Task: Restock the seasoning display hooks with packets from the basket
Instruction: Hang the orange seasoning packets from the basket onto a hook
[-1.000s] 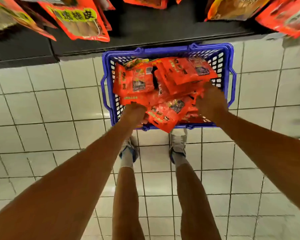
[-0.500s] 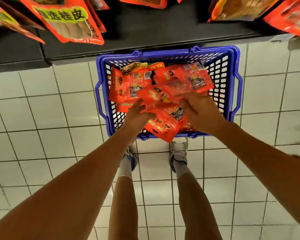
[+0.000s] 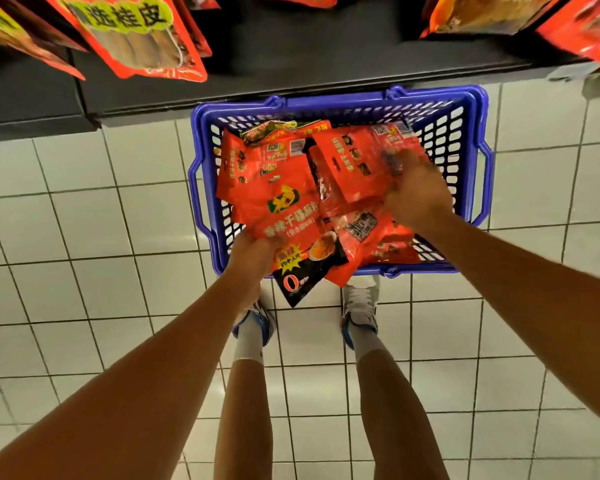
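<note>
- Currently picking: left hand (image 3: 253,254) pinches the near edge of a red seasoning packet (image 3: 288,216) with its printed face up, lifted over the near rim of the blue basket (image 3: 478,140).
- Right hand (image 3: 418,192) curls onto another packet (image 3: 357,164) in the pile; blurred, exact grip unclear.
- Best: take one packet per hand, find the hang hole before raising.
- Hung packets (image 3: 136,36) are overhead, above the basket.

Hanging packet (image 3: 132,32), top left: yellow-green label reading "选桂皮", 1st char cut off. Front-facing red packet (image 3: 284,216) in blue basket (image 3: 478,133): white Chinese txt, partly legible "…辣干碟…", big "0" showing on its black bottom corner. Other pkts' print & barcodes blurring, unreadable.
</note>
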Motion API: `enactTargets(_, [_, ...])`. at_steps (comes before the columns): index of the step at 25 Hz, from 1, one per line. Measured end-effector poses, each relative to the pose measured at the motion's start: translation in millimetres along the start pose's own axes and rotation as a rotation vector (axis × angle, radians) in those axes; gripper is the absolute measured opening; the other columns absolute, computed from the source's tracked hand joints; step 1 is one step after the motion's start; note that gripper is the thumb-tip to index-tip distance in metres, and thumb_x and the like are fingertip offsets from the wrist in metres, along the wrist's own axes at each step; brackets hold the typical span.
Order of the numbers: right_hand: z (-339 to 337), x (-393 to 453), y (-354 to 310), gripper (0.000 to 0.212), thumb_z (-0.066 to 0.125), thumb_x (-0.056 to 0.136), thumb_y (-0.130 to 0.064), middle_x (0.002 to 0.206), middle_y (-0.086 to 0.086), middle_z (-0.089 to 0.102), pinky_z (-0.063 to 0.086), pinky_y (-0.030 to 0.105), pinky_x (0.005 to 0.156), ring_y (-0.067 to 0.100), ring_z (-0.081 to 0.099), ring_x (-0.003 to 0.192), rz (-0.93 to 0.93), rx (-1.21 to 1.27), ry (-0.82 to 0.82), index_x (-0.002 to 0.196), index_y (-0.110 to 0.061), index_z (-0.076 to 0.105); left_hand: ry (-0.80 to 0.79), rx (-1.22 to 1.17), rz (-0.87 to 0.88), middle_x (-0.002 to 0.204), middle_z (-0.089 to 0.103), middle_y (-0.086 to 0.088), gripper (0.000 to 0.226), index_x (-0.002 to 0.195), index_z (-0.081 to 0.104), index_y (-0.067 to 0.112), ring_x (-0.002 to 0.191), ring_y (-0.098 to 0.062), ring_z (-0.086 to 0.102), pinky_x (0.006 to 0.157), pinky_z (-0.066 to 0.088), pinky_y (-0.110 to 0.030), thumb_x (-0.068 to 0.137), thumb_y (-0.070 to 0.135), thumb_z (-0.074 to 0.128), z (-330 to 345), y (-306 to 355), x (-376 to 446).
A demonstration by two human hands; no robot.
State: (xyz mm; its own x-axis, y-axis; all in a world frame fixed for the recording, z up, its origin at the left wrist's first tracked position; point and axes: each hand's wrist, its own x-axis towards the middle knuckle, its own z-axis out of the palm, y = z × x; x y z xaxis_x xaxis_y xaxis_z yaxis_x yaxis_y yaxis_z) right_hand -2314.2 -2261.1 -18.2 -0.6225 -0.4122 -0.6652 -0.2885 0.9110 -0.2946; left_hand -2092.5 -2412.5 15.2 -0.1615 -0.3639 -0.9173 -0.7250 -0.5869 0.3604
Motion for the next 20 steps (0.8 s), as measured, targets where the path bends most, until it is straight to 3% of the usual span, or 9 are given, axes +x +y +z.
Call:
enactTargets(2, [6.7,25.1,8.1,0.123,0.082,0.074,-0.044,0.168,0.013,0.002,0.023,0.055,0.118,0.04,0.004,0.153,-0.069,-0.308,-0.147,0.159,-0.022,-0.003,0.039,-0.033,-0.018,0.096,0.074,0.001,0.025,0.105,0.065,0.025,0.082,-0.012,0.073,0.075,0.058,-0.036,0.087,0.008,0.065,-9.1,-3.3,8.2])
enactTargets(4, [17.9,38.0,12.0,0.124,0.077,0.075,-0.055,0.168,0.007,-0.006,0.012,0.06,0.121,0.037,-0.005,0.154,-0.165,-0.516,-0.22,0.158,-0.028,-0.01,0.05,-0.046,-0.02,0.104,0.076,0.0,0.026,0.103,0.065,0.029,0.096,-0.023,0.073,0.086,0.057,-0.045,0.087,0.008,0.065,-16.8,-5.6,10.5])
enactTargets(6, [24.5,35.6,12.0,0.098,0.074,0.081,-0.041,0.165,0.01,0.018,0.019,0.06,0.119,0.037,0.015,0.151,-0.223,-0.473,-0.144,0.158,-0.026,0.016,0.053,-0.068,-0.024,0.101,0.077,0.002,0.026,0.105,0.065,0.029,0.094,-0.022,0.074,0.084,0.059,-0.046,0.088,0.01,0.065,-21.3,-5.9,7.4])
enactTargets(8, [22.4,23.2,8.5,0.068,0.063,0.084,-0.024,0.152,0.015,0.044,0.033,0.054,0.113,0.038,0.038,0.141,-0.275,-0.262,0.014,0.148,-0.02,0.043,0.041,-0.097,-0.014,0.096,0.078,0.004,0.026,0.106,0.064,0.028,0.087,-0.019,0.076,0.078,0.059,-0.042,0.087,0.011,0.065,-23.6,-4.9,2.6])
enactTargets(10, [9.3,4.9,1.5,0.057,0.049,0.081,-0.02,0.135,0.019,0.061,0.046,0.045,0.103,0.04,0.057,0.122,-0.313,-0.028,0.071,0.137,-0.016,0.058,0.039,-0.124,0.002,0.092,0.078,0.005,0.024,0.104,0.065,0.027,0.085,-0.02,0.076,0.076,0.059,-0.04,0.086,0.011,0.065,-23.9,-0.6,-3.6])
enactTargets(13, [-19.3,-19.6,-6.8,0.039,0.052,0.087,-0.02,0.101,0.016,0.073,0.049,0.034,0.073,0.039,0.067,0.089,-0.301,0.114,0.11,0.123,-0.012,0.064,0.032,-0.197,0.0,0.092,0.078,0.002,0.028,0.108,0.064,0.025,0.084,-0.022,0.076,0.069,0.059,-0.036,0.084,0.012,0.064,-23.4,15.3,-20.6])
enactTargets(15, [-38.2,-35.6,-9.9,0.031,0.053,0.088,-0.026,0.083,0.006,0.068,0.044,0.027,0.057,0.028,0.062,0.07,-0.26,0.184,0.075,0.113,-0.012,0.064,0.009,-0.234,0.004,0.101,0.077,-0.005,0.04,0.116,0.064,0.02,0.089,-0.027,0.076,0.073,0.06,-0.041,0.076,0.014,0.064,-22.9,28.0,-34.6])
enactTargets(18, [-67.5,-57.3,-22.8,0.019,0.057,0.095,-0.013,0.092,0.013,0.073,0.059,0.04,0.066,0.03,0.072,0.083,-0.04,0.64,-0.032,0.111,-0.014,0.067,0.005,-0.288,0.025,0.106,0.076,-0.01,0.046,0.121,0.062,0.015,0.094,-0.034,0.074,0.086,0.059,-0.05,0.075,0.014,0.066,-25.8,48.7,-60.5])
enactTargets(20, [-92.7,-76.6,-38.1,0.025,0.056,0.093,-0.002,0.088,0.001,0.077,0.06,0.037,0.07,0.023,0.074,0.082,0.055,0.927,-0.094,0.104,-0.019,0.07,-0.025,-0.317,0.061,0.107,0.076,-0.01,0.039,0.12,0.062,0.015,0.096,-0.035,0.073,0.087,0.058,-0.05,0.082,0.011,0.062,-32.0,65.8,-84.6])
